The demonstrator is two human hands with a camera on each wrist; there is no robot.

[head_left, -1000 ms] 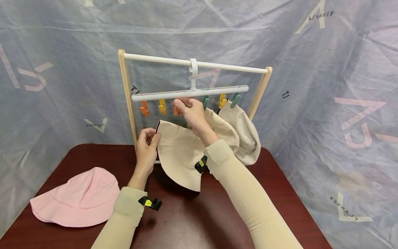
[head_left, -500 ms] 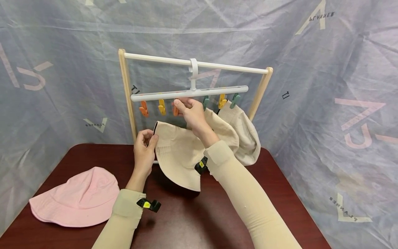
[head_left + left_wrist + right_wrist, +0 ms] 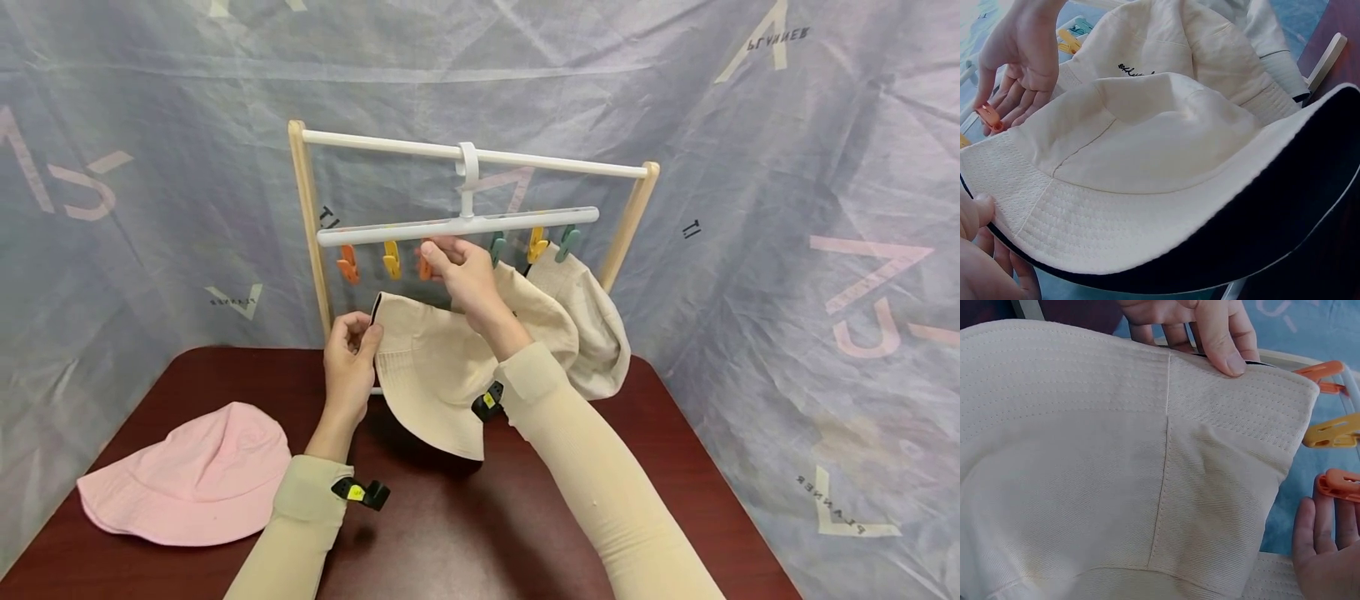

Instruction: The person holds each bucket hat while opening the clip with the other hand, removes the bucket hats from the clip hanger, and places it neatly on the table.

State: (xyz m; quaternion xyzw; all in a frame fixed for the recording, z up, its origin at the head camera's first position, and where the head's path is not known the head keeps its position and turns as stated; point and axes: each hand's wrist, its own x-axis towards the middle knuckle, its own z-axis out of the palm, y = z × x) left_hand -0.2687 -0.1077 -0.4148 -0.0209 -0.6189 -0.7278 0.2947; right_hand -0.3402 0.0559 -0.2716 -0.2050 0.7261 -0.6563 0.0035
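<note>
My left hand (image 3: 347, 362) pinches the brim edge of a cream bucket hat (image 3: 431, 358), thumb on the pale outside, fingers on the dark lining side. The hat hangs sideways from that grip, its crown towards the right arm. Above it, my right hand (image 3: 471, 279) pinches an orange clothespin (image 3: 425, 263) under the white hanger (image 3: 397, 231). In the left wrist view the thumb and fingertips meet on this orange clothespin (image 3: 989, 117). The hat's edge (image 3: 1307, 394) lies a little apart from the clothespins in the right wrist view.
Another orange clothespin (image 3: 348, 263) and a yellow one (image 3: 392, 259) hang at the left. Two more pale hats, the outer one (image 3: 581, 317) clipped by yellow and green clothespins, hang at the right. A wooden-sided rack (image 3: 303, 208) holds the hanger. A pink bucket hat (image 3: 195, 475) lies on the table.
My left hand has shifted slightly left, drawing the cream hat's brim edge with it. The right hand has stayed at the orange clothespin.
</note>
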